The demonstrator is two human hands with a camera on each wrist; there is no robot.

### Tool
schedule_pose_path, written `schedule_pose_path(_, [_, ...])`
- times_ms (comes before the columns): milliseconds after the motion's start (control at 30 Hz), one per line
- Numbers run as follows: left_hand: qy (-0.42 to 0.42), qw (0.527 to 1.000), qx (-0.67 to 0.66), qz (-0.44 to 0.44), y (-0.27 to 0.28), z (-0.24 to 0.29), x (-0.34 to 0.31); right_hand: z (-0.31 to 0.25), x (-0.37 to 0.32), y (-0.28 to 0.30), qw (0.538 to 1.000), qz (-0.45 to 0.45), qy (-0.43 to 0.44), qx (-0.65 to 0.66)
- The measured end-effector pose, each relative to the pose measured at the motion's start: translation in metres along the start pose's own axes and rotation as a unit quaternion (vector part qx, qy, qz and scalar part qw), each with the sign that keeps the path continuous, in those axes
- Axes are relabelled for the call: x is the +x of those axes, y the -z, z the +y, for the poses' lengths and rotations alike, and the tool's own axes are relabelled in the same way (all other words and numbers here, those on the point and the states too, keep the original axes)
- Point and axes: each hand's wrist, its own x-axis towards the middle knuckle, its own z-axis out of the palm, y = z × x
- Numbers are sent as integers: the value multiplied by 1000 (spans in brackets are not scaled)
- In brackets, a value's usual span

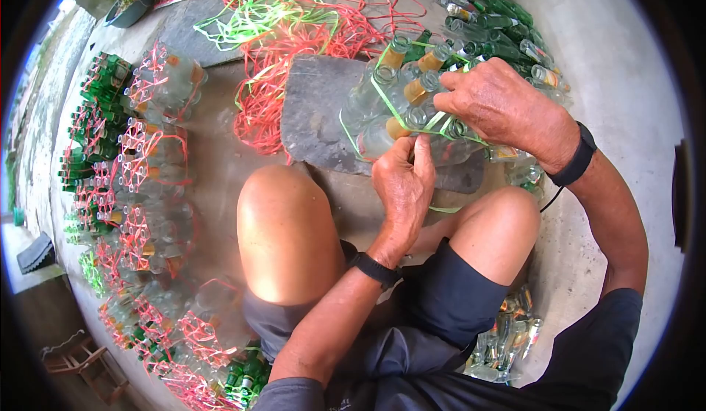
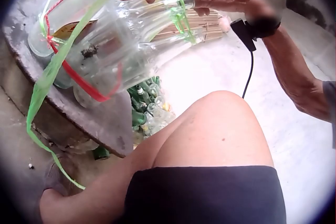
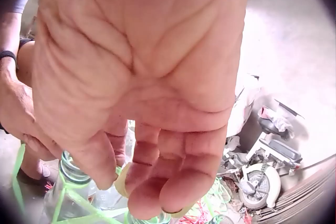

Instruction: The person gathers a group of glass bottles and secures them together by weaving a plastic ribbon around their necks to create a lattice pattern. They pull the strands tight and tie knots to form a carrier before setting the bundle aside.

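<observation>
A cluster of clear glass bottles [image 1: 353, 109] stands on a grey slab [image 1: 312, 109], with green plastic strip [image 1: 386, 96] running round and between the necks. At the near side of the necks, my left hand [image 1: 407, 179] pinches the strip between thumb and curled finger; a loose length of strip [image 2: 47, 77] hangs from it in the left wrist view. Over the right part of the cluster, my right hand [image 1: 507, 106] has its fingers curled, with a yellow-green piece of strip [image 3: 123, 180] between thumb and fingers. A red strip [image 2: 86, 86] also circles the bottles.
Tangled red and green strips [image 1: 268, 109] lie beyond and left of the slab. Rows of tied bottles [image 1: 154, 161] stand along the left. Loose green bottles [image 1: 496, 21] lie at the back right, and more bottles [image 1: 504, 341] are beside the person's right side.
</observation>
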Motion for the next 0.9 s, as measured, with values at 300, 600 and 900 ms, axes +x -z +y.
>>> schedule_pose_path(300, [22,999,-38,-10,1,8,-1,17,1,3,998,38,-1,-40])
schedule_pose_path(600, [26,999,-44,-19,-1,11,-3,36,8,3,999,38,-30,-5])
schedule_pose_path(900, [40,997,-64,-21,-2,14,-3,45,23,-10,986,94,-48,125])
